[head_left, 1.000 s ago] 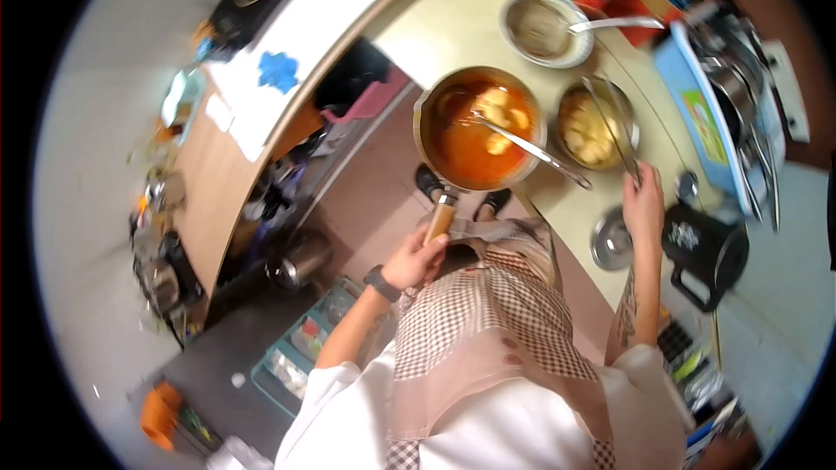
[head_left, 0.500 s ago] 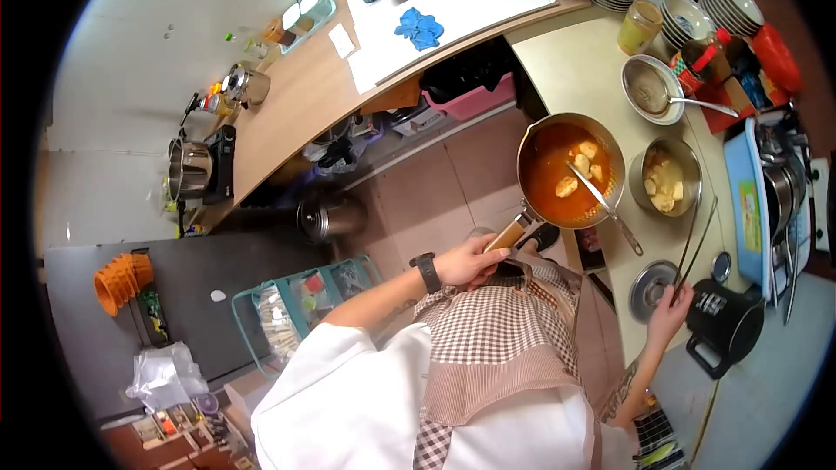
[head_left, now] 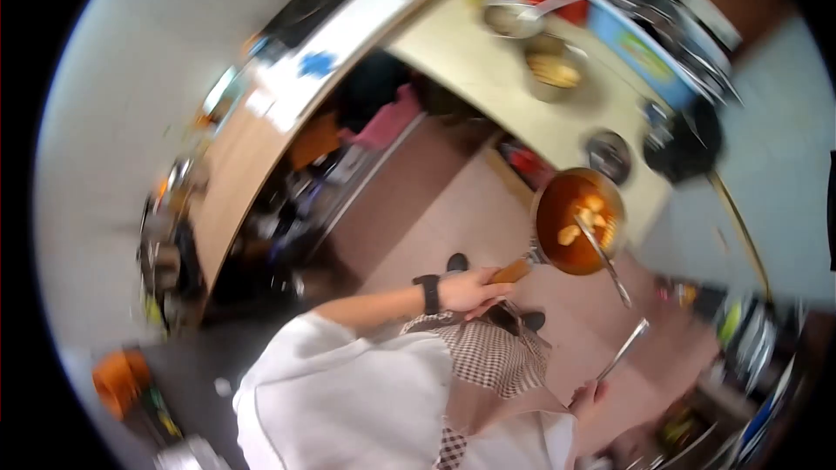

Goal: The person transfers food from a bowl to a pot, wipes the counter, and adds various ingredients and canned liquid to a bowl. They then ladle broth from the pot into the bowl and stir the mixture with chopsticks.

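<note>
The left hand (head_left: 466, 289) grips the wooden handle of the saucepan (head_left: 578, 221), which is held over the floor, off the counter (head_left: 488, 61). The handle points back to the body. The right hand (head_left: 588, 399), lower, holds metal tongs (head_left: 621, 351).

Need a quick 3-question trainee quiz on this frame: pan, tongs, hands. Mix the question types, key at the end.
1. True or false: the saucepan rests on the counter.
2. Which hand grips the saucepan's wooden handle? A) left hand B) right hand C) both
3. Fill in: the right hand holds metal ____, low beside the apron.

Key:
1. False. It is held in the air over the floor, off the counter's edge, with orange sauce, pale pieces and a ladle inside.
2. A.
3. Tongs.
</note>
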The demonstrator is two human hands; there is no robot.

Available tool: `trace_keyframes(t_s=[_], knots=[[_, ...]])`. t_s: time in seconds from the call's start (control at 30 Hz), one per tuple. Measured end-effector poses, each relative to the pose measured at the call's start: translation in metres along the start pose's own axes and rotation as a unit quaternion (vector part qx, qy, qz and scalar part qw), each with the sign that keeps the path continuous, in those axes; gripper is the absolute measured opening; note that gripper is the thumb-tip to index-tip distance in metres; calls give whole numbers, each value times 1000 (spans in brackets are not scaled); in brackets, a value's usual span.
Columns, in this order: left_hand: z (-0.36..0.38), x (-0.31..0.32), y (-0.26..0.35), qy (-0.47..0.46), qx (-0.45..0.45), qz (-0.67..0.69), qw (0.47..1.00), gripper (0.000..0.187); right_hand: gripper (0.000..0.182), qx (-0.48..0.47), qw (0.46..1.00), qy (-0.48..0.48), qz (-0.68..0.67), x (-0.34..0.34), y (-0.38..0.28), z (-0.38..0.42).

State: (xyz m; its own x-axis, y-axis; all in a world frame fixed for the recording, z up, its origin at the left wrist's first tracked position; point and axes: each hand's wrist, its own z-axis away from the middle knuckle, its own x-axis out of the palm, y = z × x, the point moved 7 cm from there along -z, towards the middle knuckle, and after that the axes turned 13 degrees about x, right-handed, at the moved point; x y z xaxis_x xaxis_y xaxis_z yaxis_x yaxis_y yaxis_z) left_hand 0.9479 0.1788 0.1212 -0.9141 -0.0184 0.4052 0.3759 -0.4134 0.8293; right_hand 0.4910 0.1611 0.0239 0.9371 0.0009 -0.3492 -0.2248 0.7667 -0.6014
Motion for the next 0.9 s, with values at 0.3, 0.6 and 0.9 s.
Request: trace_keyframes(t_s=[0.3, 0.6, 0.9], knots=[[-73, 272, -92, -56, -170, -113, 977, 21, 39, -15, 979, 200, -16, -281, 114, 35], [-189, 596, -168, -188, -222, -133, 948, 24, 39, 56, 938, 342, 8, -627, 112, 19], [-377, 897, -242, -295, -261, -164, 904, 23, 32, 59, 880, 470, 14, -968, 33, -101]])
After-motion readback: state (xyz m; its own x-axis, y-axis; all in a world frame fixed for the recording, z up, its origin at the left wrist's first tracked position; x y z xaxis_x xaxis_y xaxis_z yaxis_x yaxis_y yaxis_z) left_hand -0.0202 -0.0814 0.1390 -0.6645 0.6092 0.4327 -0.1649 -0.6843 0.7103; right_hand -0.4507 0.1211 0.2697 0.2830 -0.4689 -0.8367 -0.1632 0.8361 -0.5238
